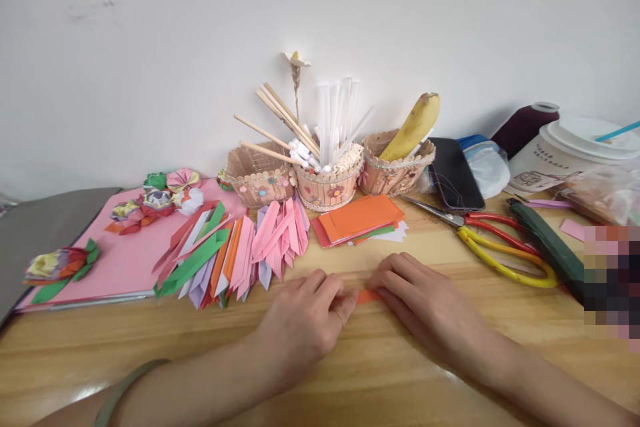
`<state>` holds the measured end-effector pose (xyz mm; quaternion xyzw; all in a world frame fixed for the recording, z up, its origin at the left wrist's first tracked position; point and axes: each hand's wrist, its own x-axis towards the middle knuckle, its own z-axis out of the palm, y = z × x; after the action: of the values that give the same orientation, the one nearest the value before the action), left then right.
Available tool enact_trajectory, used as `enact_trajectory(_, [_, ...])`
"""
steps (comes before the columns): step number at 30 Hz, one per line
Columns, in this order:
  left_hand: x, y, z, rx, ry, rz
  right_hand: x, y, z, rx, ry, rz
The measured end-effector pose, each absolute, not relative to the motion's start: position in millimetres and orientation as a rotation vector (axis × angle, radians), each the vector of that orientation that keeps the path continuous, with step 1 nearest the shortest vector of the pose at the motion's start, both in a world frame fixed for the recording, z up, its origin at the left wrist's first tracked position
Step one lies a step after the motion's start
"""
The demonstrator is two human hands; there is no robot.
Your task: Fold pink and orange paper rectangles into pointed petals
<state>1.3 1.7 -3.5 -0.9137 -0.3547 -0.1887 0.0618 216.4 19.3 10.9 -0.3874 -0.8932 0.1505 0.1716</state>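
A small orange paper strip point(367, 296) lies on the wooden table between my hands, its two ends covered by fingers. My left hand point(311, 310) pinches its left end, fingers curled and pressed together. At the other end, my right hand point(417, 290) presses down with bent fingers on the strip. Just beyond them is a stack of coloured paper slips point(363, 219), orange on top with red, green and white beneath. Folded paper pieces point(220, 257) in pink, green, purple and orange are heaped to the left of my left hand.
Scissors point(480, 230) and a dark green box cutter point(547, 247) lie at the right. Decorated baskets point(327, 190) with sticks and a banana point(413, 127) stand by the wall. A phone point(456, 173) and paper cup point(555, 153) are further right. Paper flowers point(155, 203) rest on pink sheets.
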Motion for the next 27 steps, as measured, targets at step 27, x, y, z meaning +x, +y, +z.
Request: enact_trajectory(27, [9.0,-0.7,6.9,-2.861,-1.053,-1.025,208.7,6.1,22.9,-0.746,-2.591,0.318])
